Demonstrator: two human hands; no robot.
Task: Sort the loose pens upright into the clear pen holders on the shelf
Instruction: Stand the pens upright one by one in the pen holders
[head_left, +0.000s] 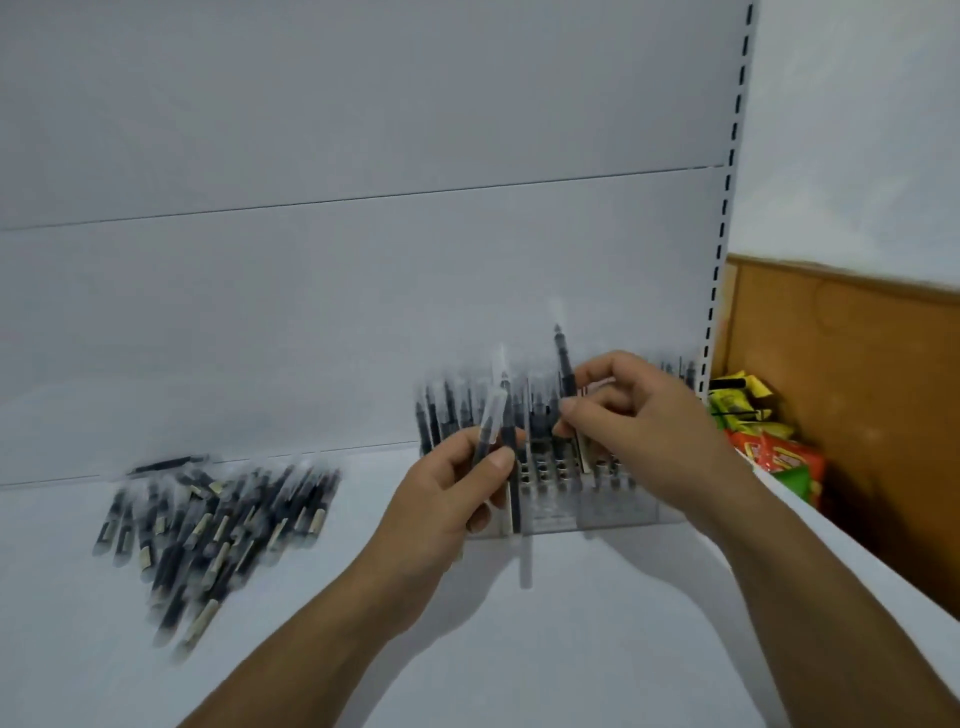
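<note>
White steel shelf (571, 675), white back panel (311, 312), brown board (857, 389) and bright snack packets (769, 447) to our right.
Our left hand (457, 499) grips a few dark clear-capped pens (508, 418), near upright. Our right hand (634, 415) pinches one dark pen (565, 361) upright over the clear plastic pen holders (550, 514). The loose dark pens (218, 525) lie piled at left, slanting back-right.
</note>
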